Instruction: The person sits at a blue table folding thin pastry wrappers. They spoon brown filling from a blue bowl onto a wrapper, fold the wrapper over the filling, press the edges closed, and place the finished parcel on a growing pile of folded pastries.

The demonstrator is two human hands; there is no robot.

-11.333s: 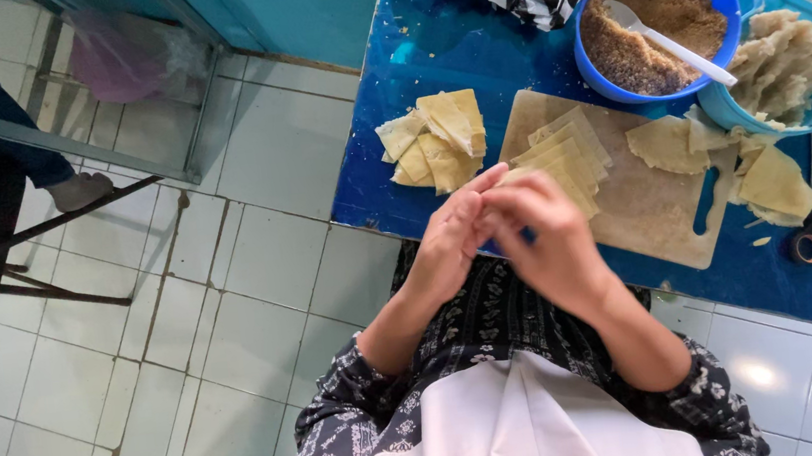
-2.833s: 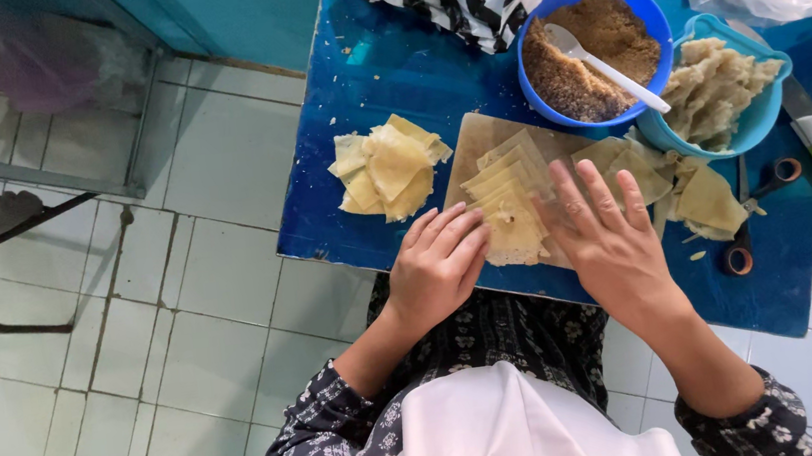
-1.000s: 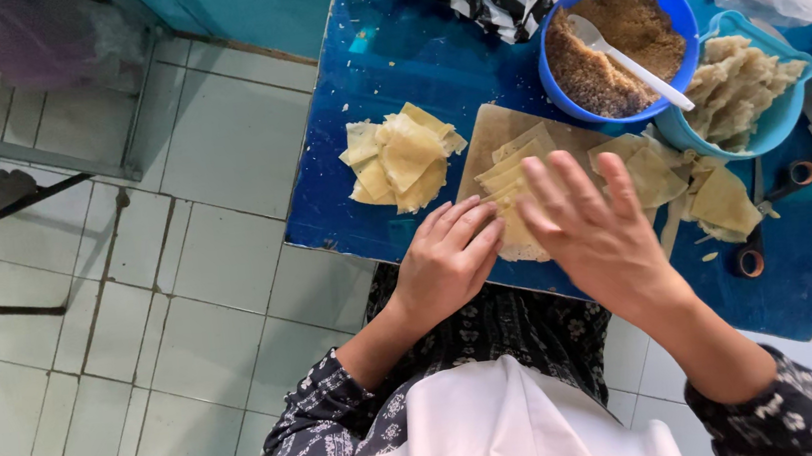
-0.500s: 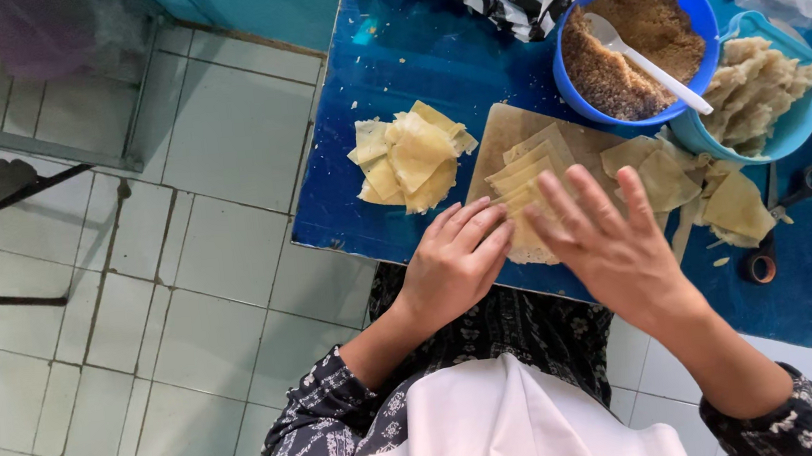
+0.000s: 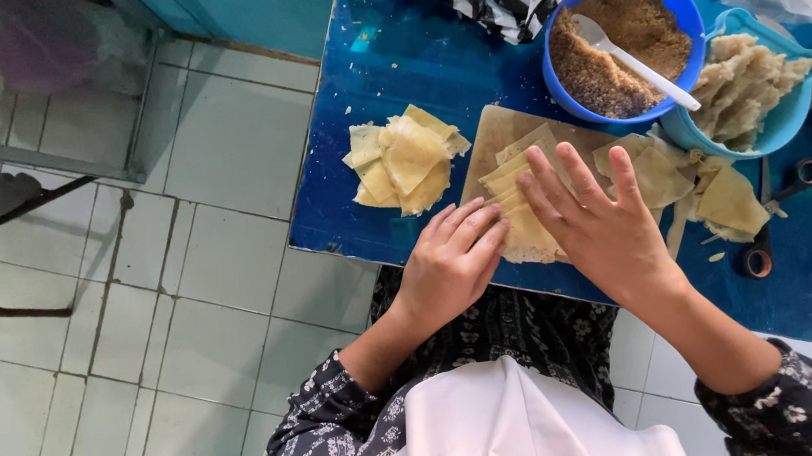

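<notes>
Looking down from the head camera, we see our left hand [image 5: 452, 263] resting flat, fingers together, on the near edge of a stack of thin yellow wrappers [image 5: 521, 191] — our right hand [image 5: 598, 221] lies just beside it, fingers spread wide over the same stack. The stack sits on a wooden board [image 5: 497, 133] on the blue table [image 5: 389, 69]. Beyond our left hand lies a loose wrapper pile [image 5: 406, 160]. Beyond our right hand stand a blue bowl [image 5: 674, 4] of brown filling with a white spoon [image 5: 632, 60] — and a teal bowl [image 5: 785, 123] of folded pieces.
</notes>
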